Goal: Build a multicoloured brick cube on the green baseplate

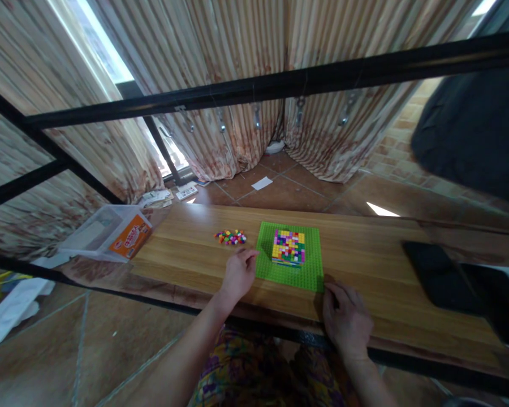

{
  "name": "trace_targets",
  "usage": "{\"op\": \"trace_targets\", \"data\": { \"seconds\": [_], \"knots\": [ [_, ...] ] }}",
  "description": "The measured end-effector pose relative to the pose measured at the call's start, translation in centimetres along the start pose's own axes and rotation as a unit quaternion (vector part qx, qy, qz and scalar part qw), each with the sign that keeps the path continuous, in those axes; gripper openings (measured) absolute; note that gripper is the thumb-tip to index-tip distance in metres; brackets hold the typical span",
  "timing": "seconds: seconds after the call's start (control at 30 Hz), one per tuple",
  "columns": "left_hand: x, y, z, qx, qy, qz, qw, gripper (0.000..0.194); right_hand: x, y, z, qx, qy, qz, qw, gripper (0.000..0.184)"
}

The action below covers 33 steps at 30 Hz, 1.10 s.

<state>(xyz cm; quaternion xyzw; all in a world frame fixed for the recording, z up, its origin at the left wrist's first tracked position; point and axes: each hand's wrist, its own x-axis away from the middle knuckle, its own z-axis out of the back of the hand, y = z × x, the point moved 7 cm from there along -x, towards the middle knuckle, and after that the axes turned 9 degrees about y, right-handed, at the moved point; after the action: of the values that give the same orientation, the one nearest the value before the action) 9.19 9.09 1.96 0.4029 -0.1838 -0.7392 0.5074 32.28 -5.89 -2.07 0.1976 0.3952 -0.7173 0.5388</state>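
Note:
A green baseplate [309, 271] lies on the wooden table [186, 254]. On it stands a square block of many-coloured small bricks [288, 247]. A small heap of loose coloured bricks [230, 237] lies on the wood to the left of the plate. My left hand [238, 273] rests at the plate's left edge with fingers curled together; whether it pinches a brick is too small to tell. My right hand [346, 319] lies at the plate's near right corner, fingers bent down on the table, nothing visible in it.
A clear plastic box with an orange label [110, 233] sits at the table's left end. Dark flat objects [441, 277] lie on the right. A black metal frame [280, 85] crosses overhead. Curtains hang behind. Papers lie on the tiled floor.

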Motion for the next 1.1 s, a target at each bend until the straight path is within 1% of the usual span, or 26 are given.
{"op": "trace_targets", "data": {
  "seconds": [0.2, 0.33, 0.43, 0.63, 0.8, 1.0, 1.1],
  "knots": [
    [-0.1, 3.4, -0.2, 0.092, 0.005, -0.013, 0.996, 0.017, 0.0, -0.1, 0.0, -0.004, 0.002, -0.005, 1.0, 0.019],
    [0.0, 5.5, -0.3, 0.108, -0.006, -0.036, 0.993, 0.015, 0.0, -0.1, 0.0, -0.004, -0.004, -0.006, 1.0, 0.019],
    [0.1, 6.6, -0.6, 0.104, -0.014, -0.063, 0.992, 0.016, 0.0, -0.1, 0.0, -0.008, -0.008, -0.009, 1.0, 0.02],
    [0.2, 7.2, -1.5, 0.082, -0.025, -0.115, 0.99, 0.016, 0.0, -0.1, 0.0, -0.008, -0.014, -0.014, 1.0, 0.021],
    [-0.2, 7.2, -2.4, 0.026, -0.029, -0.162, 0.986, 0.015, 0.0, -0.1, -0.1, -0.007, -0.014, -0.011, 1.0, 0.02],
    [-0.3, 7.7, -3.2, -0.021, -0.045, -0.242, 0.969, 0.017, 0.0, 0.0, -0.1, -0.004, -0.012, -0.011, 1.0, 0.019],
    [-0.2, 7.9, -3.5, -0.035, -0.048, -0.259, 0.964, 0.018, 0.0, -0.1, -0.1, -0.004, -0.016, -0.007, 1.0, 0.019]
  ]
}}
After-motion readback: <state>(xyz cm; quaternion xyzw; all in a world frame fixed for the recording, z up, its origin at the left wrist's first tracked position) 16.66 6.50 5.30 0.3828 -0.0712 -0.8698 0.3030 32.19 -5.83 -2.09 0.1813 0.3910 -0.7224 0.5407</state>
